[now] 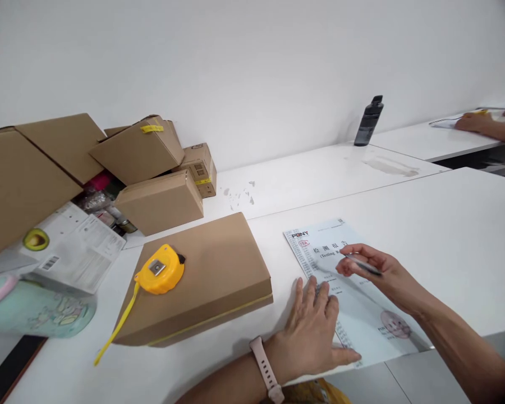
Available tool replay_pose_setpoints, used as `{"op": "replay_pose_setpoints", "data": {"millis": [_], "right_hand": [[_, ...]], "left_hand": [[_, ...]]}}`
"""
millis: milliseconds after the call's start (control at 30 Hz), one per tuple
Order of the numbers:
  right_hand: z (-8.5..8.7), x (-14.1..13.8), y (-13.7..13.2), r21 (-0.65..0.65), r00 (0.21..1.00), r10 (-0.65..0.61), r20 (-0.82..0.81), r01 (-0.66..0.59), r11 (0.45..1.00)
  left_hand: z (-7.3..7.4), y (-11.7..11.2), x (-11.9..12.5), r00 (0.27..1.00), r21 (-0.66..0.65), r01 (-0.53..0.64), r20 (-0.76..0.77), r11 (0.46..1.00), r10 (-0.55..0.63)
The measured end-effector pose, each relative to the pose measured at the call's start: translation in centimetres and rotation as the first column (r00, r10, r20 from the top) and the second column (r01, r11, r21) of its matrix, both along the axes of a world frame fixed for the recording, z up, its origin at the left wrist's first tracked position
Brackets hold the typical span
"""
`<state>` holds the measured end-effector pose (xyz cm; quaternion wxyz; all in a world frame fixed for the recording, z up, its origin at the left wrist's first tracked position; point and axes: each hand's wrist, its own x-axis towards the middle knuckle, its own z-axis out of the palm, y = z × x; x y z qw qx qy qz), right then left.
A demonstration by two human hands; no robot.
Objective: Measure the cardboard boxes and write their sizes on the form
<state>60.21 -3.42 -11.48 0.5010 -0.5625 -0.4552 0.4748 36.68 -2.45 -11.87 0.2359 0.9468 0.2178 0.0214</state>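
Observation:
A printed sheet headed PONY lies on the white table in front of me, with a round stamp mark at its lower right. My left hand rests flat over the sheet's left edge, fingers spread, a pink watch band on the wrist. Above the upper part of the sheet, my right hand is closed around a slim grey pen. Whether the pen's tip touches the paper I cannot tell.
A yellow tape measure sits on a flat cardboard box. More cardboard boxes are piled at the left, near a mint-green bottle. A black bottle stands by the wall. Another person's hand rests on papers at far right.

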Motion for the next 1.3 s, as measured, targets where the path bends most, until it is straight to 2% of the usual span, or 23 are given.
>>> {"op": "replay_pose_setpoints", "data": {"millis": [100, 167, 300, 500, 667, 767, 900, 1300], "right_hand": [[-0.7, -1.5, 0.7, 0.005, 0.991, -0.015, 0.136, 0.015, 1.000], [-1.4, -2.5, 1.4, -0.026, 0.982, 0.017, 0.186, -0.012, 1.000], [-2.7, -3.3, 2.8, -0.050, 0.988, 0.073, 0.137, -0.067, 0.997], [-3.5, -3.2, 3.3, 0.015, 0.979, -0.083, 0.187, 0.082, 0.997], [-4.2, -3.6, 3.2, -0.014, 0.988, -0.122, 0.099, 0.124, 0.992], [-4.7, -3.7, 3.2, 0.010, 0.971, -0.168, 0.169, 0.169, 0.986], [-4.8, -3.6, 3.0, 0.073, 0.948, -0.169, 0.268, 0.155, 0.985], [-4.1, -3.8, 3.0, 0.098, 0.927, -0.165, 0.337, 0.139, 0.985]], "left_hand": [[-0.2, 0.1, -0.2, 1.000, -0.012, 0.005, 0.012, 1.000, -0.005], [-0.4, 0.2, -0.1, 1.000, -0.018, -0.001, 0.017, 1.000, 0.002], [-0.4, 0.4, -0.1, 0.999, -0.040, -0.018, 0.035, 0.999, 0.020], [0.0, 0.7, -0.3, 0.999, -0.095, -0.020, 0.046, 0.995, 0.024], [0.1, 0.9, -0.3, 0.999, -0.105, -0.012, 0.050, 0.994, 0.017], [0.1, 0.9, -0.3, 0.999, -0.093, -0.008, 0.044, 0.996, 0.012], [-0.1, 0.8, -0.3, 0.999, -0.061, -0.003, 0.036, 0.998, 0.005], [-0.5, 0.7, -0.3, 0.999, 0.003, -0.003, 0.035, 1.000, 0.003]]}}
